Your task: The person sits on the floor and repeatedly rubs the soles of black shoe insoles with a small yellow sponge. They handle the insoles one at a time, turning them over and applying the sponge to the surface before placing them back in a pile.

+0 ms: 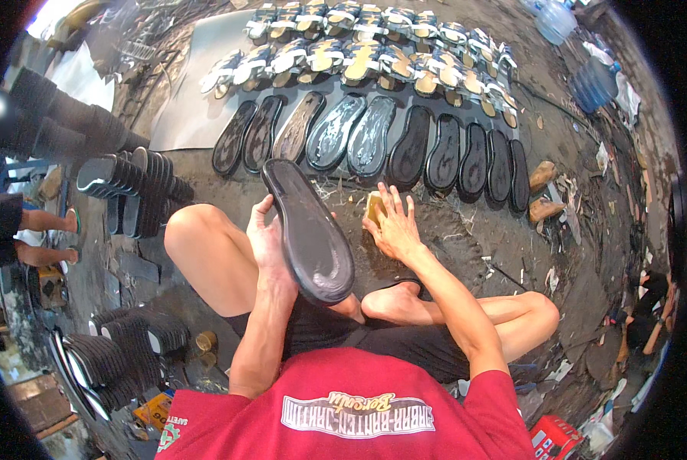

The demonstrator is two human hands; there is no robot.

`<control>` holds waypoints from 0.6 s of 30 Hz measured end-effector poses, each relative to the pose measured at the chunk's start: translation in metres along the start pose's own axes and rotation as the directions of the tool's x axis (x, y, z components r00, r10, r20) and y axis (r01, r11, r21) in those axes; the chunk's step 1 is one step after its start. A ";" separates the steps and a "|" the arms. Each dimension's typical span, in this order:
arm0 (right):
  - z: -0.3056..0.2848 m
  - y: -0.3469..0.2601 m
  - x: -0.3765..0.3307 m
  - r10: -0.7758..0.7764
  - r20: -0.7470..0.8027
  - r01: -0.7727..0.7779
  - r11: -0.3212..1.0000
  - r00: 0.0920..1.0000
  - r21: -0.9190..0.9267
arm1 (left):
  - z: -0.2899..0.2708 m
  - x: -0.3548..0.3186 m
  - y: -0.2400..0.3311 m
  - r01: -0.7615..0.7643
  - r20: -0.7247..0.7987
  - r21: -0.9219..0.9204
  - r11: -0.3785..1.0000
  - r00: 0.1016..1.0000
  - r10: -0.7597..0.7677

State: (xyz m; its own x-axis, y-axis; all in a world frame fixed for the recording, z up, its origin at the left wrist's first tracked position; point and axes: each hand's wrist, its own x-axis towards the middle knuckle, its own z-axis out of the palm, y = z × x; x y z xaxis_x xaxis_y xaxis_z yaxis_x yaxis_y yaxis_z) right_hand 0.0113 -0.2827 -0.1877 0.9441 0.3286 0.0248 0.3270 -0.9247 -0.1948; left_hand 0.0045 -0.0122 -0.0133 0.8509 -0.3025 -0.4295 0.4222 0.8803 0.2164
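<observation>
Holding black sole (313, 238) in left hand (269, 245)

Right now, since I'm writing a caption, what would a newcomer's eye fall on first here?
Probably the large black sole held in the left hand, near the middle of the view. Next, the row of dark soles beyond it, some shiny, in front of two rows of strapped sandal pieces. The red shirt also stands out along the lower edge.

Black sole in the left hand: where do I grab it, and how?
Probably cup the rim near the middle of the black sole, from the left, like the left hand. It's long, and its face looks shiny, maybe wet, toward the near end.
</observation>
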 end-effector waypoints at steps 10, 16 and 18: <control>-0.073 -0.016 -0.015 0.257 0.269 -0.370 0.563 0.928 0.739 | 0.002 -0.003 -0.012 -0.002 0.170 -0.118 0.993 0.985 0.022; -0.219 -0.066 0.014 0.009 0.064 -0.061 -0.233 0.998 0.971 | 0.012 -0.010 -0.023 0.236 0.272 -0.203 0.950 0.946 -0.177; -0.224 -0.068 0.013 -0.066 -0.113 0.129 0.373 0.991 0.919 | 0.020 -0.013 -0.032 0.253 0.233 -0.126 0.959 0.948 -0.219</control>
State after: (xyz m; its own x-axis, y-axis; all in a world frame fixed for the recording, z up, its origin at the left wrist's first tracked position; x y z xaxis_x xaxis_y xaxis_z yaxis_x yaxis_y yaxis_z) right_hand 0.0108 -0.2588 0.0454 0.9193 0.3648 0.1478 0.2062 -0.1265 -0.9703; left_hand -0.0136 -0.0440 0.0033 0.7864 -0.5647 -0.2505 0.5807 0.8140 -0.0119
